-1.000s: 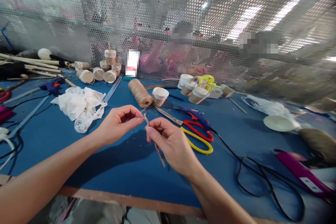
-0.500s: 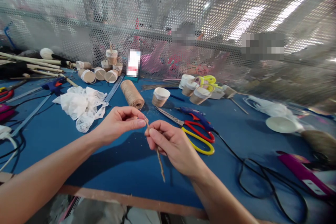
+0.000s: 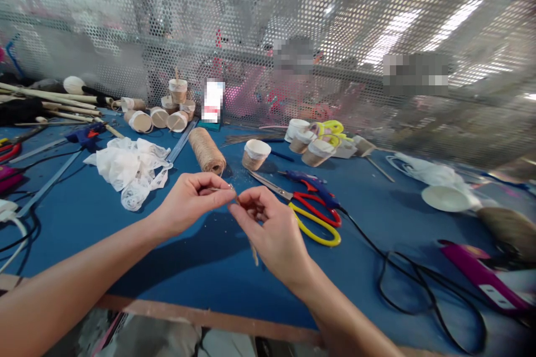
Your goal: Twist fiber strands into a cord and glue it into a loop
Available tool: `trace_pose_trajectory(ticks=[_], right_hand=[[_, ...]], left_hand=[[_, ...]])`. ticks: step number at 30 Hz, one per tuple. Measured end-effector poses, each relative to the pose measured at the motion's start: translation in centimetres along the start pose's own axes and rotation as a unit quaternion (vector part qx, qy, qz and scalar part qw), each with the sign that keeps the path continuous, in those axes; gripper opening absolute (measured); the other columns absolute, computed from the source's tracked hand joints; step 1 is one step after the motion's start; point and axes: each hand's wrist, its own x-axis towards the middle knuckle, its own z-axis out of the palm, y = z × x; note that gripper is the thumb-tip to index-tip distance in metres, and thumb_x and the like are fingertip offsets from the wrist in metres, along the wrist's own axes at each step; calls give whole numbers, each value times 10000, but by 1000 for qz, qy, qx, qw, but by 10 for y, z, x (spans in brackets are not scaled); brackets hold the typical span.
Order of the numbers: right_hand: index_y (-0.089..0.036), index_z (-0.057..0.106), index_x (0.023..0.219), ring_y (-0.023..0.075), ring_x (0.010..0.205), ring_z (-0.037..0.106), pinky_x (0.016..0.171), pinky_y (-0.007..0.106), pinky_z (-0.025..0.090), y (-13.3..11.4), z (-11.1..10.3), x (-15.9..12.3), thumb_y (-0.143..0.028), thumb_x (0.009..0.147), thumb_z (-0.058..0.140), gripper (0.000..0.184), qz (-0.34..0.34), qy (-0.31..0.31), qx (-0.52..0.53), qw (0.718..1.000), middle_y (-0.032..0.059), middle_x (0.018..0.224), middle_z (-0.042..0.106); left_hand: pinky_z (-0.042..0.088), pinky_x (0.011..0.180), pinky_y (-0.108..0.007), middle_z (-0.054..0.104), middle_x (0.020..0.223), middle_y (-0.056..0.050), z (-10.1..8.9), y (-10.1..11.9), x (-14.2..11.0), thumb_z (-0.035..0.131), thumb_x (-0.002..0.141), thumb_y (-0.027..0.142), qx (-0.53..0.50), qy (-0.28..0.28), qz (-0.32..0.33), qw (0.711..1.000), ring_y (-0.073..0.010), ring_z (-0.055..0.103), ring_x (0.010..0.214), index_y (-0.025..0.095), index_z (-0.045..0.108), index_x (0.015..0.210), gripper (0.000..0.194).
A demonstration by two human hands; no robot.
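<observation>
My left hand [image 3: 196, 201] pinches a thin length of jute twine between thumb and forefinger. Close against it, my right hand [image 3: 270, 226] grips the same twine [image 3: 254, 254], whose short tail hangs below the right fingers. Just beyond the left hand lies a spool of jute twine [image 3: 206, 150] on its side. A small twine-wrapped cup with a white lace rim [image 3: 256, 154] stands behind the hands. Beside my right hand lie scissors with red and yellow handles [image 3: 316, 217]. A blue glue gun [image 3: 312, 185] rests partly against them.
White lace [image 3: 129, 167] is heaped at left, near another glue gun [image 3: 86, 135]. Several wrapped cups [image 3: 178, 90] are stacked at the back, with more cups [image 3: 318, 152] right of centre. A black cord [image 3: 393, 256] loops at right by a magenta box [image 3: 473, 273]. Perforated metal [image 3: 251, 22] closes the back.
My right hand has turned and closed nearer to the left fingertips. Less of the twine tail shows below it. The twine spool has shifted slightly left.
</observation>
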Motion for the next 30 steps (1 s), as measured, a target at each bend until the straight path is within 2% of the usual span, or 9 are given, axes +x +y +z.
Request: trace_pose_trajectory(ticks=[2, 7, 19, 26, 30], right_hand=[[-189, 495, 706, 87, 516, 401, 489, 226, 357, 1, 1, -1, -285, 799, 538, 140, -22, 19, -35, 999, -28, 598, 481], [-189, 505, 725, 93, 509, 421, 481, 228, 361, 0, -3, -4, -320, 828, 516, 167, -5, -21, -19, 1000, -22, 585, 504], [-183, 510, 694, 63, 445, 349, 421, 216, 279, -10, -10, -2, -305, 836, 495, 188, 29, -92, 55, 994, -34, 572, 501], [-180, 508, 688, 53, 417, 321, 378, 204, 251, -8, -9, -3, -335, 849, 473, 226, 49, -100, 68, 991, -27, 580, 504], [-178, 500, 691, 58, 437, 339, 393, 201, 269, -6, -9, -2, -368, 845, 473, 246, 60, -99, 89, 989, -28, 576, 501]], left_hand=[[335, 496, -212, 511, 519, 44, 1, 1, -1, 695, 649, 299, 14, 5, 9, 1000, -69, 399, 497, 145, 646, 634, 163], [421, 593, -238, 638, 662, -1, -2, 2, 0, 700, 646, 282, 0, -18, 10, 1000, -99, 508, 585, 147, 659, 675, 145], [432, 624, -224, 645, 639, 12, -6, 1, 1, 725, 634, 226, -79, -66, -10, 995, -82, 539, 595, 146, 670, 663, 102], [441, 647, -234, 655, 662, 6, -5, 1, 1, 745, 606, 216, -105, -82, -24, 991, -93, 563, 623, 148, 666, 676, 125], [423, 608, -223, 622, 679, 6, -4, 0, 0, 719, 650, 269, -116, -66, -11, 991, -84, 524, 602, 148, 635, 692, 153]])
